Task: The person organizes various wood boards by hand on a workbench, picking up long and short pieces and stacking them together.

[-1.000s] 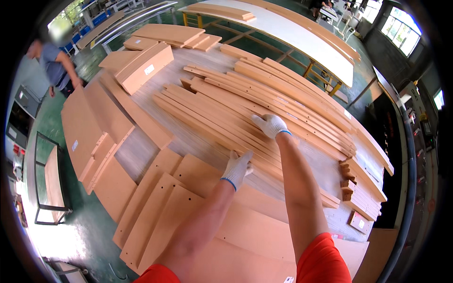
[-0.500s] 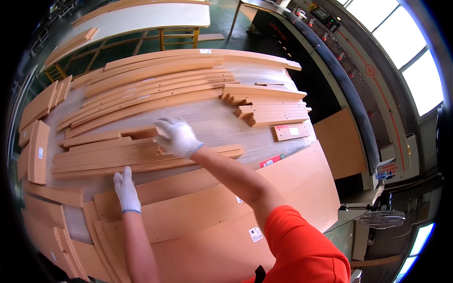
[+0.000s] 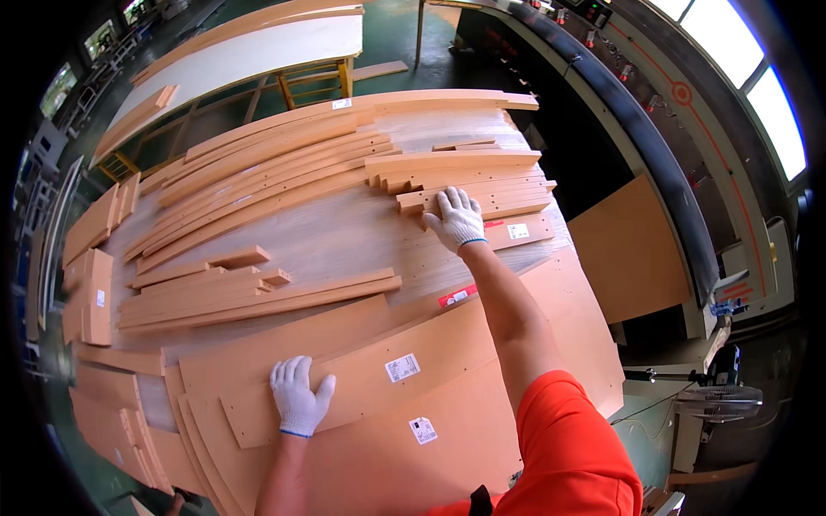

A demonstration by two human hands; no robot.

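Note:
My right hand, in a white knit glove, lies on the left end of a stack of short wooden strips. Its fingers are stretched forward over the strips, touching the wood. A short board with a red and white label lies just nearer than the stack. My left hand, gloved too, rests with spread fingers on a wide wooden panel that bears a white label. Left of centre lies a group of medium-length wooden pieces.
Long wooden slats lie in rows toward the far side. Stacked boards stand along the left edge. A white-topped table is beyond. A machine with a dark rounded edge and a fan are at right.
My right hand has moved right, from the medium pieces to the short strips. My left hand has moved right and nearer, onto the labelled panel. The view has shifted slightly.

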